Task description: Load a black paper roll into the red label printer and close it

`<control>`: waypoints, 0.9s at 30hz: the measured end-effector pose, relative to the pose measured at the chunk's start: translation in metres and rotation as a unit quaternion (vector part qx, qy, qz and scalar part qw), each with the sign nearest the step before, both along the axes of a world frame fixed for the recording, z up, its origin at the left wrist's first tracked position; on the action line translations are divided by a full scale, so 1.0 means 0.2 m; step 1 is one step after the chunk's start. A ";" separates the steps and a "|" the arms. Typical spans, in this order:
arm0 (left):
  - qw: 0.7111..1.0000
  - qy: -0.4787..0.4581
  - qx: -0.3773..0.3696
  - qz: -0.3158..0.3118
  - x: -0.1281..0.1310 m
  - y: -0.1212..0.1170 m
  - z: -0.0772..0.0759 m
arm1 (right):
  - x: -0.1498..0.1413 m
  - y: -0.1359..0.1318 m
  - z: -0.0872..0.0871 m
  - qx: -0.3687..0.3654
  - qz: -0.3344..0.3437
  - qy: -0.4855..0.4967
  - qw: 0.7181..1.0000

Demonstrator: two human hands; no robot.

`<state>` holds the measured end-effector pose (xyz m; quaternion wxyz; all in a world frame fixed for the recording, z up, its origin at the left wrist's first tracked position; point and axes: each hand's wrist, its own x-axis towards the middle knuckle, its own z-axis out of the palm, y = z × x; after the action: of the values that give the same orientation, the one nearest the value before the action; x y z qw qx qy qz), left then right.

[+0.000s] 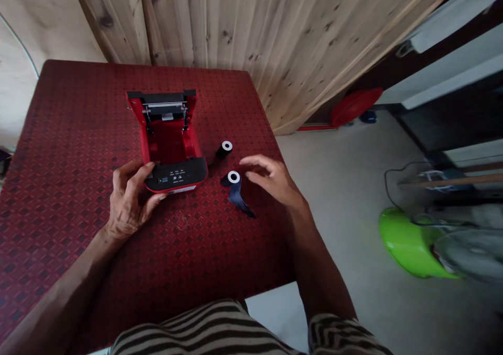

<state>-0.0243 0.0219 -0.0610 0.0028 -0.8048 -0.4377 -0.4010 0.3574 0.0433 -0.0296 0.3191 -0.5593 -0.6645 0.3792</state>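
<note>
A small red and black printer [170, 140] stands on the red patterned table [70, 151] with its lid open and its paper bay showing. My left hand [128, 200] grips the printer's black front left corner. Two dark rolls with white cores lie to its right: one roll [224, 148] further back, and a nearer roll [234, 183] with a loose dark strip trailing toward me. My right hand [271, 179] hovers just right of the nearer roll, fingers spread and curled, holding nothing.
A wooden plank wall [243, 30] rises behind the table. The table's right edge drops to a pale floor with a green object [408, 245], a fan, a cable and a red item [356, 106] by dark furniture.
</note>
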 end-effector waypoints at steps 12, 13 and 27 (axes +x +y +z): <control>1.000 -0.010 -0.009 0.005 0.02 -0.02 0.00 | -0.13 -0.09 0.19 0.008 0.061 -0.052 0.997; 1.000 -0.013 -0.007 0.006 0.02 -0.02 0.00 | -0.14 -0.10 0.27 0.029 0.071 -0.073 0.994; 0.999 0.020 0.005 0.025 0.08 -0.08 0.07 | -0.80 0.32 0.49 0.167 0.262 -0.350 0.884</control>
<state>-0.0077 0.0055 -0.0472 0.0256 -0.8015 -0.4550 -0.3872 0.1978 0.1071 0.0688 0.0432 -0.3998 -0.9087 0.1117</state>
